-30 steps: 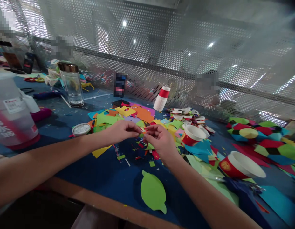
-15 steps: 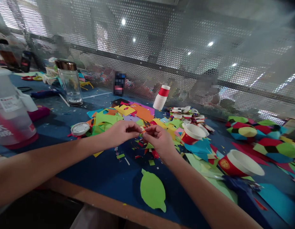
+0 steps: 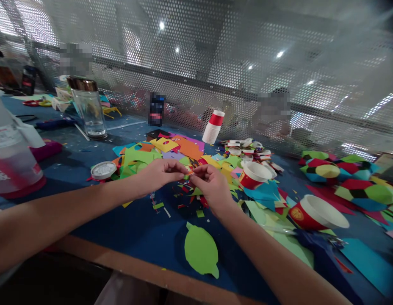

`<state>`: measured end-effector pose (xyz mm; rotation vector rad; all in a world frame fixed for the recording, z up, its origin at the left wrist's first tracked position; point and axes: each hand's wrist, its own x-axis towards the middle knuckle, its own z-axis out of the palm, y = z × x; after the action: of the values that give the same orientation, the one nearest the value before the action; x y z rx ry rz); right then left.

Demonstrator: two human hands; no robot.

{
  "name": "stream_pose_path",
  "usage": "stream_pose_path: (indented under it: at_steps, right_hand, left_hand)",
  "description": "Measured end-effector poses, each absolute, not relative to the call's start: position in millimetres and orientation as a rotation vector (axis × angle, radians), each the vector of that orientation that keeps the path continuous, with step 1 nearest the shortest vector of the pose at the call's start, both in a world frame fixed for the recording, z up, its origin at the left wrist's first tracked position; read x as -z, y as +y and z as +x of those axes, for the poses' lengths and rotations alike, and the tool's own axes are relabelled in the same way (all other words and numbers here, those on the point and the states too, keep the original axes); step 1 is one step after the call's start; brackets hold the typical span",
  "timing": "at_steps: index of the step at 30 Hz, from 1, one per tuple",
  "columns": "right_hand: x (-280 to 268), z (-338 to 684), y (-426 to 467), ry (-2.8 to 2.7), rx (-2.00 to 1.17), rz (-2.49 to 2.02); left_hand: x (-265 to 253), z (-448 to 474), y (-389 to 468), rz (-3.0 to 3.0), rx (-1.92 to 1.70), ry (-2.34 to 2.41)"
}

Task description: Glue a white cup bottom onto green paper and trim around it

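My left hand (image 3: 163,176) and my right hand (image 3: 212,184) meet fingertip to fingertip above the middle of the table. Both are closed in a pinch on a tiny orange piece of paper (image 3: 190,173), mostly hidden by the fingers. Below them, near the front edge, lies a green leaf-shaped paper cutout (image 3: 201,250) with a small tab at each end. Just beyond my hands spreads a heap of coloured paper scraps (image 3: 190,148). Small paper snippets (image 3: 158,206) are scattered on the blue table under my fingers.
To the right stand two red-and-white paper cups (image 3: 255,174) and a dark blue glue gun (image 3: 323,258). Coloured paper shapes (image 3: 358,192) lie farther right. At the left are a glass bottle (image 3: 90,110), a plastic bottle (image 3: 12,152) and a round lid (image 3: 103,170). Stacked cups (image 3: 213,127) stand behind.
My view has shifted slightly, so the table things appear a little farther left and higher. My hands stay pinched together in nearly the same pose.
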<state>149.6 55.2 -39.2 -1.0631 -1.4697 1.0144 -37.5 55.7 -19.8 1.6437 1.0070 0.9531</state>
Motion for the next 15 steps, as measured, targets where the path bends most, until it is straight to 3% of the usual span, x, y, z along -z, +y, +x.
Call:
stream_pose_path:
  at_steps: [15]
  right_hand:
    - [37.5,148.1,51.4,-1.492,-1.041,-1.051]
  left_hand:
    - [18.9,-36.7,54.6,1.643,-0.932,1.020]
